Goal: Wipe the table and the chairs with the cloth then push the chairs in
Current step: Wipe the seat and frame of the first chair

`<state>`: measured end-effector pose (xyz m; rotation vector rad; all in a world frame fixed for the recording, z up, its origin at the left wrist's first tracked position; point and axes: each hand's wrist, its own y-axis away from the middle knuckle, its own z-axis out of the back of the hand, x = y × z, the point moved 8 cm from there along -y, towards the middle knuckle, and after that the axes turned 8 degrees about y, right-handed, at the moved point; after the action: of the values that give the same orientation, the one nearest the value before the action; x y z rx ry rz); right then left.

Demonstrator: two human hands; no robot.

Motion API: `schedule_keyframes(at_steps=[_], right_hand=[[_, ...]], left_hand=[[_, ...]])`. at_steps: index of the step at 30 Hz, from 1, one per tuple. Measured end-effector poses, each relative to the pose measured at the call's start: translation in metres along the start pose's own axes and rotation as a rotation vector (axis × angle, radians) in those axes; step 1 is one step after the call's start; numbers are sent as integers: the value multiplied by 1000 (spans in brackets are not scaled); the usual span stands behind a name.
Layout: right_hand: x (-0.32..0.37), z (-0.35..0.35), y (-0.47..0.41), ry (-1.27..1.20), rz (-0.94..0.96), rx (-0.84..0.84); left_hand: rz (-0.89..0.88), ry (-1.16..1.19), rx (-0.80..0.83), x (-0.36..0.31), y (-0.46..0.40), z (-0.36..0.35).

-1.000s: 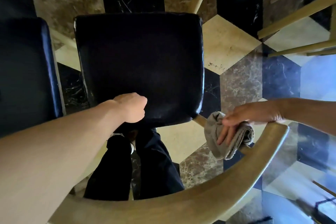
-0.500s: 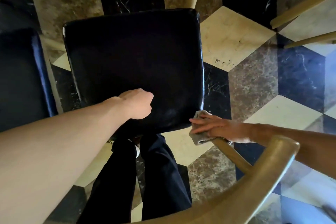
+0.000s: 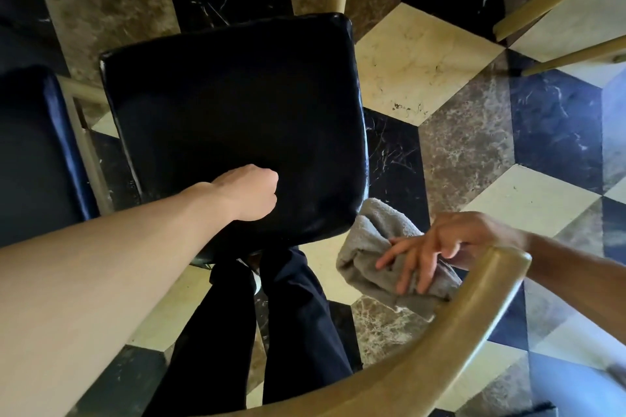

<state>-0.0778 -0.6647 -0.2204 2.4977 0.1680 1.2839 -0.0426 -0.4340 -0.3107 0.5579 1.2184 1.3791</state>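
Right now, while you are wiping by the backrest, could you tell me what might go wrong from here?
The cloth lies under the mostly straight fingers of the right hand, its end loose, so it could slip and drop. The left hand leans as a fist on the black seat; on the glossy marble floor the chair might slide toward the neighbouring chair close beside it.

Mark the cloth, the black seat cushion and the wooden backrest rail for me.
cloth (image 3: 374, 232), head view, bare upper fold.
black seat cushion (image 3: 237, 105), head view, middle of top.
wooden backrest rail (image 3: 474, 315), head view, curved right end.
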Motion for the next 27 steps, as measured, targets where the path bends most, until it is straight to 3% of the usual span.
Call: schedule_keyframes(at_steps=[1, 2, 5, 6, 8, 18, 23, 27], right_hand=[[-5, -10, -2, -35, -126, 41], [-3, -18, -2, -28, -131, 37], [11, 3, -3, 200, 167, -181], [0, 6, -4, 176, 144, -204], [-22, 1, -12, 63, -120, -185], [-68, 54, -28, 402, -533, -646], [-92, 61, -25, 338, -823, -609], [-91, 62, -19, 282, -820, -611]], left_hand=[[3, 4, -3, 0, 1, 1], [7, 6, -3, 0, 2, 2], [20, 11, -8, 5, 4, 4], [26, 14, -8, 9, 5, 4], [46, 10, 6, 15, 6, 1], [71, -26, 28, 32, 9, -9], [69, -12, 21, 33, 10, -8], [39, -11, 13, 33, 15, -5]])
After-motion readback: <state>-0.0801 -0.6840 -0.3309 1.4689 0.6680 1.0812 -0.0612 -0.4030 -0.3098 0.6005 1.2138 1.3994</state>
